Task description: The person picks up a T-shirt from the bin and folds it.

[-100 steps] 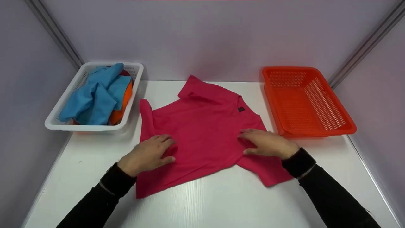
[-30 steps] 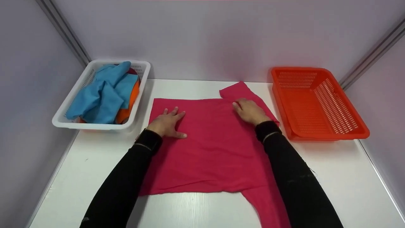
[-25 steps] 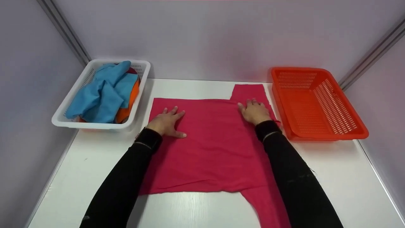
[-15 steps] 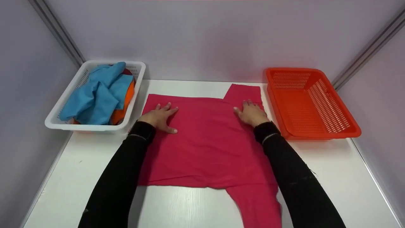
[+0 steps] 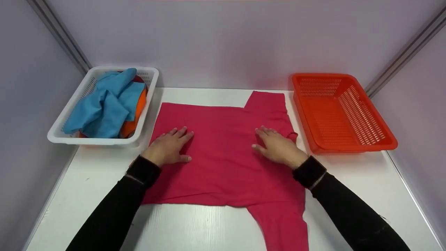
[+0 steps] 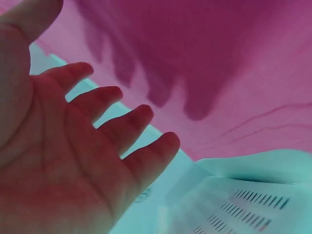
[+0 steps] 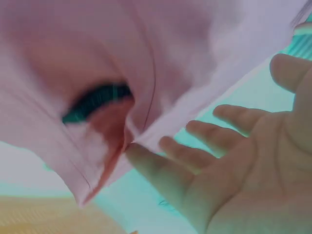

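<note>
So the pink T-shirt [image 5: 223, 139] is now lying way squarer on the bench [image 5: 195, 230] than a few seconds ago, one sleeve [image 5: 266, 100] pointing at the back wall [image 5: 223, 42], the other running off the bottom of the head view. The left hand [image 5: 169, 144] and right hand [image 5: 277, 144] are easing back from the far side, fingers relaxed and apart, gripping nothing. I'm guessing the flattening is nearly finished. The right wrist cam is showing a dark label [image 7: 97, 102] inside the neckline, which the head view is hiding. The left wrist cam is catching finger shadows [image 6: 200, 100] clear of the fingertips, so that hand's probably hovering.
</note>
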Demonstrator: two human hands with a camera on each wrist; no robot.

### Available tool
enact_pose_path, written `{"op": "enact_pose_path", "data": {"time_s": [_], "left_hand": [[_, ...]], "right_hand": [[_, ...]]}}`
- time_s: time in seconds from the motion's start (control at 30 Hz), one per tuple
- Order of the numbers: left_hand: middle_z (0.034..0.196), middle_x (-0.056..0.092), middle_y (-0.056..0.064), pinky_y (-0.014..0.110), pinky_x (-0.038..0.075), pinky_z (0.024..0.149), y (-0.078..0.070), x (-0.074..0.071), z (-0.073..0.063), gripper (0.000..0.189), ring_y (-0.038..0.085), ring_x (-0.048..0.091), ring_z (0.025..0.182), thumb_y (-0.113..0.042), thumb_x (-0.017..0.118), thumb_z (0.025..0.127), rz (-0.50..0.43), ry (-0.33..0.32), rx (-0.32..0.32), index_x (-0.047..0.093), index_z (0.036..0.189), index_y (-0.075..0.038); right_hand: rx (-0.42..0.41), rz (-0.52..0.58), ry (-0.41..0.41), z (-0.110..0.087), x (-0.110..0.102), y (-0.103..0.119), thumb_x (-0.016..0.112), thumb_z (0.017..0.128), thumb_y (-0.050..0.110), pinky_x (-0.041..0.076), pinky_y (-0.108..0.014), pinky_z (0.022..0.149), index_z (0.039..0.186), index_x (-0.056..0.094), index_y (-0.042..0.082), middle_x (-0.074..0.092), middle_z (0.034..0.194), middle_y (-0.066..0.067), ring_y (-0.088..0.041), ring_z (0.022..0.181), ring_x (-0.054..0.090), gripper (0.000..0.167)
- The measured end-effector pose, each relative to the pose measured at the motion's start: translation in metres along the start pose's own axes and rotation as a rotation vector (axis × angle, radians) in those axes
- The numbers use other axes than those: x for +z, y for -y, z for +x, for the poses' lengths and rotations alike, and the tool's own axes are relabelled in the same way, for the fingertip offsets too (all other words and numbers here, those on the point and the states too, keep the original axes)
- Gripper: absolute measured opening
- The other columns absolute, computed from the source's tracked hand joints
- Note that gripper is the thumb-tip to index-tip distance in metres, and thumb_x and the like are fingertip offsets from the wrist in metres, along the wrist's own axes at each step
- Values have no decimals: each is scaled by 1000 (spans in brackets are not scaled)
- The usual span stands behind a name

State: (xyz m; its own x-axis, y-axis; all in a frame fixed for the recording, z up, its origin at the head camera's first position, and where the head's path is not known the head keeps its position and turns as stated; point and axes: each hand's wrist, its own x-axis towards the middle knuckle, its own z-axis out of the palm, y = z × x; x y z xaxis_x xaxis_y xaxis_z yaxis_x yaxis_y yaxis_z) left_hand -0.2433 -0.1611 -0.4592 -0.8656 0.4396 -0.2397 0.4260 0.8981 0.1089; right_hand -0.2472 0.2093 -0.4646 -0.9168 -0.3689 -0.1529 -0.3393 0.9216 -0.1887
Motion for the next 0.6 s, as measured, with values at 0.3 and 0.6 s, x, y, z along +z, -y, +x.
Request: {"op": "enact_pose_path", "data": {"time_s": [0.3, 0.6], "left_hand": [[147, 13, 7, 65, 29, 84, -14, 22, -47, 98, 47, 10, 127, -58, 67, 63, -110, 35, -60, 18, 142, -26], [148, 9, 5, 67, 27, 83, -10, 21, -25, 99, 48, 6, 127, -59, 65, 64, -121, 82, -106, 13, 143, -29]], "right_hand": [[-1, -60, 57, -47, 24, 10, 44, 72, 73, 38, -57, 84, 142, 22, 16, 16, 145, -16, -47, 125, 18, 93], [7, -26, 73, -27, 26, -5, 49, 69, 71, 35, -62, 83, 143, 14, 18, 7, 147, -15, -47, 127, 8, 98]]}}
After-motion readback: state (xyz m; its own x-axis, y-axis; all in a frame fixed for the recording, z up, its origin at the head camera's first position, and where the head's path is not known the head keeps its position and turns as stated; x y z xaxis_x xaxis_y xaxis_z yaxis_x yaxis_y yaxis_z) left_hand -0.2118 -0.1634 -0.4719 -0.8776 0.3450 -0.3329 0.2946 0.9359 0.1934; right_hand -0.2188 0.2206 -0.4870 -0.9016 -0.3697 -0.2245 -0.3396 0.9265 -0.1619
